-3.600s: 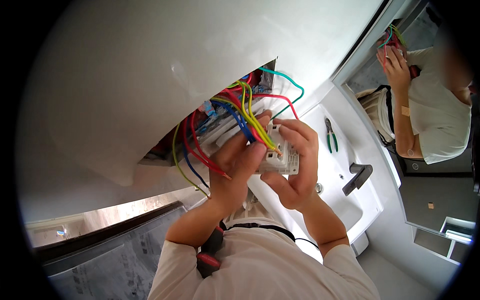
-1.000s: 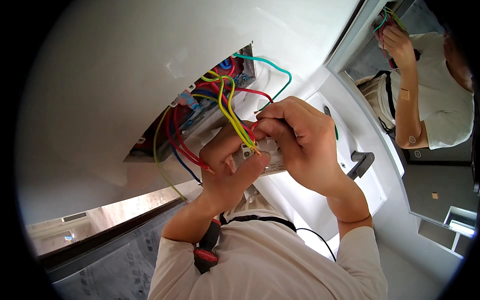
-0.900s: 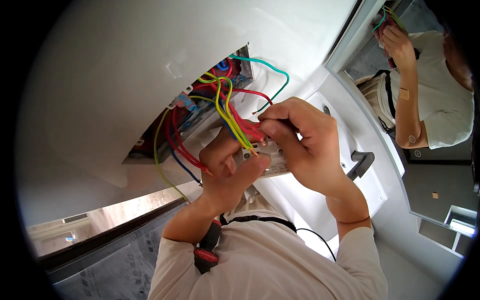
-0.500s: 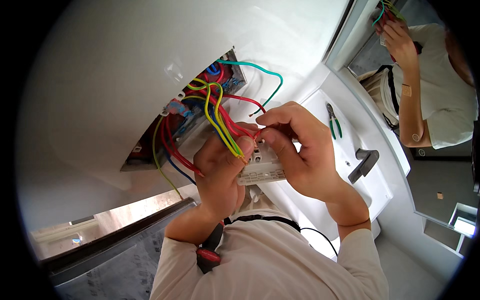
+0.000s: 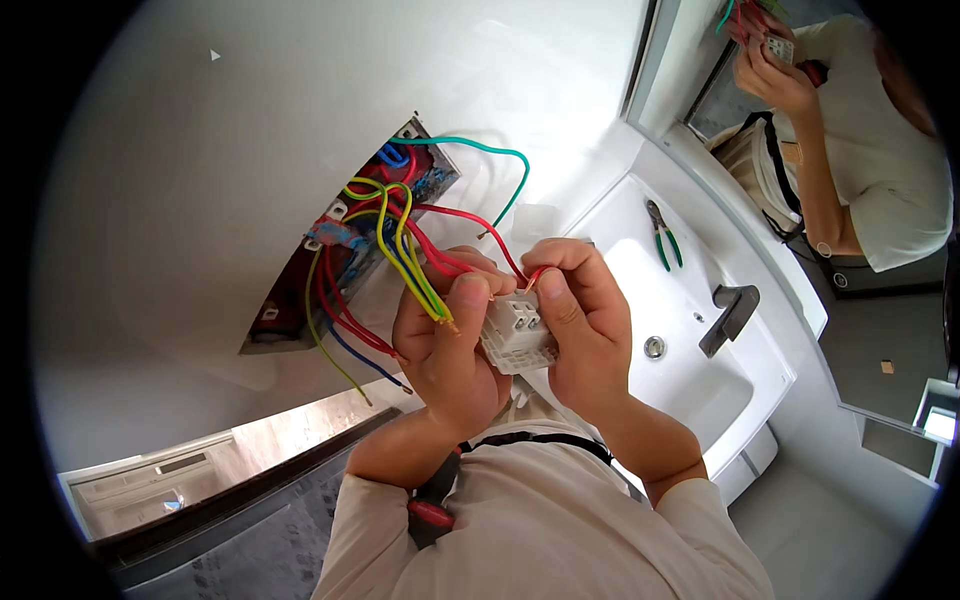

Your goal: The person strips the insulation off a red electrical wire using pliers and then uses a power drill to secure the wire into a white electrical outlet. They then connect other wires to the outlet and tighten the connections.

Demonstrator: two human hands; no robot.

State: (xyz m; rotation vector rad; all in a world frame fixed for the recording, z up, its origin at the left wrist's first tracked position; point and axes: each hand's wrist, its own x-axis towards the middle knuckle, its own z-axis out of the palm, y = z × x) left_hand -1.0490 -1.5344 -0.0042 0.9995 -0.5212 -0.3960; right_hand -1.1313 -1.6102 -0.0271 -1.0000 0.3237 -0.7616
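Note:
Between my hands is a white wall switch or socket [image 5: 520, 338], its terminal side facing up; I cannot tell which kind. My left hand [image 5: 450, 345] is closed around its left side, the thumb beside the bare copper ends of yellow-green wires [image 5: 408, 262]. A red wire [image 5: 470, 214] runs from the wall to the top of the module, where its stripped end shows. My right hand [image 5: 590, 330] pinches red wire there between thumb and forefinger, with its other fingers curled near the module's right side. My fingers partly hide the red wires behind.
A recessed wall box [image 5: 440, 172] holds the wire bundle. A loose teal wire [image 5: 526, 172] arcs out above; a blue wire [image 5: 365, 354] hangs below. On the right are a white sink [image 5: 700, 400], green-handled pliers [image 5: 661, 238], a dark faucet [image 5: 733, 318] and a mirror.
The view has shifted, showing more of the sink. My right hand has come down closer to my left, and the module is turned so its terminals show more.

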